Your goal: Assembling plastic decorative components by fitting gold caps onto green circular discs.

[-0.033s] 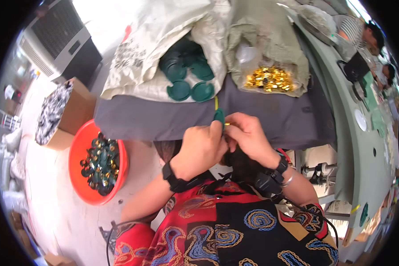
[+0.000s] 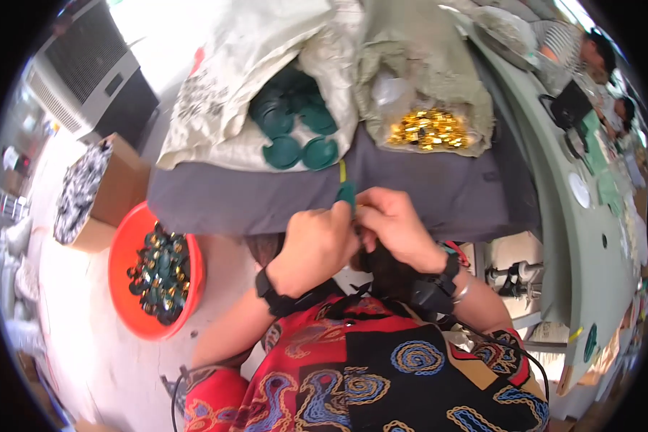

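My left hand [image 2: 320, 241] is closed, its thumb and fingers pinching a dark green round disc [image 2: 346, 193] that I see nearly edge-on. Close against it, my right hand [image 2: 397, 225] has its fingers pinched together at the disc's near side; what lies between them is hidden. Just beyond the disc a yellow strip [image 2: 343, 171] lies on the dark grey cloth [image 2: 216, 205]. Farther off, a white woven sack [image 2: 216, 129] lies open with several green discs [image 2: 281, 153] at its mouth. Right of it, an olive sack [image 2: 392, 54] holds a heap of small shiny gold pieces [image 2: 432, 131].
On the floor at my left stands an orange-red basin [image 2: 120, 291] of green-and-gold parts [image 2: 164, 273]. A cardboard box [image 2: 126, 180] and a grey air cooler [image 2: 86, 65] are behind it. A long pale green table [image 2: 561, 288] runs along my right, with people at its far end.
The whole view has shifted slightly. A gold glint between my fingertips no longer shows; both hands keep their grip close together at the green disc.
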A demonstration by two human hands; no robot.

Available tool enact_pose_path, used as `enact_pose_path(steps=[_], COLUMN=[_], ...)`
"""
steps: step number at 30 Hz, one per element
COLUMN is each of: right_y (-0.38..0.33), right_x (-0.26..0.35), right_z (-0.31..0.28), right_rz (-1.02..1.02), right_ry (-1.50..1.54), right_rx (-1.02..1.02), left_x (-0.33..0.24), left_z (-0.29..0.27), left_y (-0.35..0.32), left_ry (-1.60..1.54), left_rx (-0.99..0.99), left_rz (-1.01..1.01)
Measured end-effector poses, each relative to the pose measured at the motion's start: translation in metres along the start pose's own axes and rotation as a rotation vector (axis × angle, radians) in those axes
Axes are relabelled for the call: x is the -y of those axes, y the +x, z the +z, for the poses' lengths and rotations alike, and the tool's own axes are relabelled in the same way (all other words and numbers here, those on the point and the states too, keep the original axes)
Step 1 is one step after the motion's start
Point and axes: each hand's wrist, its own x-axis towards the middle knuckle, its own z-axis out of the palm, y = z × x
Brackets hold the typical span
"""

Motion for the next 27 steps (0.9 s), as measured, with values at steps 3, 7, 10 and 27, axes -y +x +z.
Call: enact_pose_path(steps=[3,7,10,27], right_y=[0.003,0.013,0.039,0.093], right_x=[-0.002,-0.012,-0.022,-0.037], right_z=[0.001,-0.015,-0.06,-0.152], right_rz=[0.077,-0.067,-0.372,-0.207], right_ry=[0.009,-0.011,-0.449,-1.342], right_rx=[0.117,0.05,-0.318,-0.618], left_x=[0.01,0.046,0.095,0.193], left_z=[-0.008,-0.032,-0.074,-0.133], left_y=[-0.009,-0.035,-0.084,-0.18], left_ry=[-0.038,-0.519,-0.708,-0.182], left_rx=[0.091,-0.069,-0.432,-0.575], left_rz=[-0.047,-0.695,-0.899,-1.084])
